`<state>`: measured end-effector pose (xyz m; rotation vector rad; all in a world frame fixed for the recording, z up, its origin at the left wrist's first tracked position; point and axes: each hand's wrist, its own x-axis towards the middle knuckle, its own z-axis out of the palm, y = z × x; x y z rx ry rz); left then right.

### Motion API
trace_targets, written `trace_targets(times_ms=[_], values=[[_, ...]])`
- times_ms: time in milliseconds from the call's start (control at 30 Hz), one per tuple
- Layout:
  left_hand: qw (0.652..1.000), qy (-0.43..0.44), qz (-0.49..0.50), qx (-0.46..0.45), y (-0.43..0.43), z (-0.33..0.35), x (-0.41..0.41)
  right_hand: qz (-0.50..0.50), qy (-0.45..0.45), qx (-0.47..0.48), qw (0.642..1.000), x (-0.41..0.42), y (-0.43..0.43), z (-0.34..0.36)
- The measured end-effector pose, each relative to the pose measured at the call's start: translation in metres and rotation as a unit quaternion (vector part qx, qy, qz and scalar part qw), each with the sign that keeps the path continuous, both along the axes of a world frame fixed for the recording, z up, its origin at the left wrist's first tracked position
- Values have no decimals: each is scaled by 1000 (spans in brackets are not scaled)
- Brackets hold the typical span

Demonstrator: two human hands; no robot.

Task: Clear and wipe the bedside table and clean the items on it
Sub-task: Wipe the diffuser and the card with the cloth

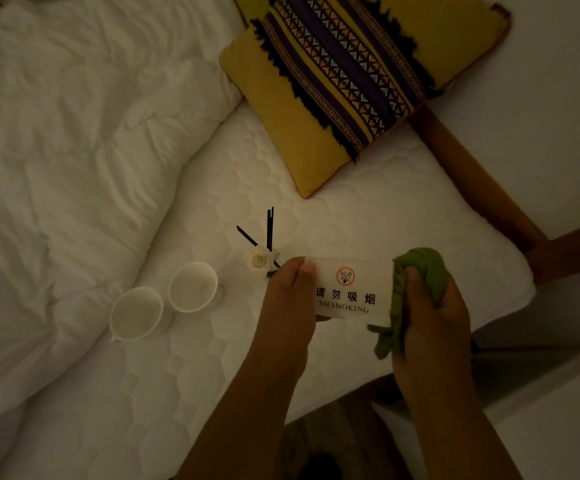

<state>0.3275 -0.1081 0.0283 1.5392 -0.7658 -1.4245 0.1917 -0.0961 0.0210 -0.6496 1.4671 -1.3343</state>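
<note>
Left hand (290,292) grips the left end of the no-smoking sign (351,289), held over the mattress (368,202). Right hand (430,323) clutches a green cloth (423,271) at the sign's right end. Two cups (193,287) stand left of the sign.

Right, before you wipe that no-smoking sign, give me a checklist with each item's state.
1. Left hand grips the no-smoking sign: ok, thumb on its left end.
2. Right hand holds the green cloth: ok, bunched at the sign's right edge.
3. Printed face up: ok.
4. Sign's back clean: cannot tell, hidden.
5. Near cup and far cup upright on the mattress, apart from the hands: ok.
6. Reed diffuser clear of the left hand: not ok, it stands right behind the knuckles.
</note>
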Motion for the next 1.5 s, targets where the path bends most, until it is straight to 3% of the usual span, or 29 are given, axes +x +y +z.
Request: trace_targets(times_ms=[100, 167, 333, 467, 600, 833, 967, 1300, 1500], values=[[999, -12, -44, 20, 5, -5, -12, 23, -135, -22, 990, 9, 2, 10], [995, -38, -81, 38, 13, -10, -23, 33, -144, -25, 989, 19, 0, 12], [993, 53, -57, 93, 22, -14, -27, 6, 27, -3, 1000, 33, 1, 5], [994, 18, -76, 76, 19, -14, -28, 43, 107, 4, 993, 29, 7, -13], [994, 85, 27, 68, -1, -15, -31, 80, 147, 40, 985, 25, 28, -33], [998, -28, 17, 51, -40, -38, -46, 108, 194, 48, 974, -8, 44, -31], [996, -88, 3, 23, -59, -63, -49, 108, 176, 42, 978, -24, 40, -30], [956, -274, -57, -87, -99, -116, -35, 128, 148, 64, 979, -42, 37, -51], [946, -320, -51, -25, -97, -150, -28, 142, 136, 82, 977, -43, 36, -57]])
